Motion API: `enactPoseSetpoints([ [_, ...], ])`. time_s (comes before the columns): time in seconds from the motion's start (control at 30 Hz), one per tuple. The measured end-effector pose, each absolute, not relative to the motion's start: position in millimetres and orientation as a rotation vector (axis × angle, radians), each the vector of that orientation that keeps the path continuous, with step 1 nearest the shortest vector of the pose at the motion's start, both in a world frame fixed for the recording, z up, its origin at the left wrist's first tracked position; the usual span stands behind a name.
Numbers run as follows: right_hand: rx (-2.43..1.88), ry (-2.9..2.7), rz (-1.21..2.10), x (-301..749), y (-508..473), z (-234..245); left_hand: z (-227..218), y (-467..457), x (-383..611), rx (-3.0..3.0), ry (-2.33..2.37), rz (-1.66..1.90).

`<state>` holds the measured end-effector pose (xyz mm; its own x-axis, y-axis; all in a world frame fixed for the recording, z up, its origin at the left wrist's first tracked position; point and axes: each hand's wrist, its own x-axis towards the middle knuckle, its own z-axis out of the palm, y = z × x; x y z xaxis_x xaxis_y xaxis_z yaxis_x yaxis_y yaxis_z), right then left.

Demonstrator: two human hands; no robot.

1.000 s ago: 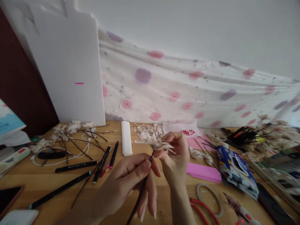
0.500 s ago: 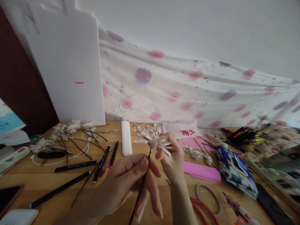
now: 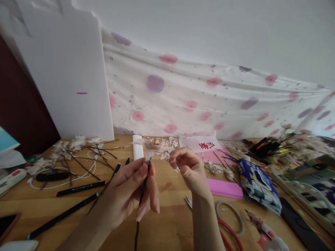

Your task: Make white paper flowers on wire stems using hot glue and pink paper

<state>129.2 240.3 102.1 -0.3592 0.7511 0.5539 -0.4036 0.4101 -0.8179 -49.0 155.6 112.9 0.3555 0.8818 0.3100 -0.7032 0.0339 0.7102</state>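
Left fingers [image 3: 154, 195] around dark stem [image 3: 137, 232]

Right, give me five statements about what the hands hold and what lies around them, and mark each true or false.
1. The left hand pinches a dark stem. True.
2. The right hand grips that stem too. False: the right hand is apart from the stem, its fingers curled.
3. The floral cloth hangs beyond both hands. True.
4. The short magenta line is on the floral cloth. False: it is on the white board at the left.
5. The bright pink strip lies between the right forearm and the blue packet. True.
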Motion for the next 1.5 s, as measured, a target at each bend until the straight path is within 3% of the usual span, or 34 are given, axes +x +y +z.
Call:
enactPoseSetpoints([
  [0.5,-0.347,-1.569,1.223,130.8,236.0,106.6,125.2,150.1,-42.1,0.648,0.351,1.15],
  [0.83,-0.417,-1.406,1.101,133.5,240.1,102.4,128.9,155.9,-46.8,0.729,0.481,1.32],
  [1.5,-0.418,-1.34,1.277,126.9,232.9,104.5,128.1,157.9,-45.6,0.791,0.581,1.464],
])
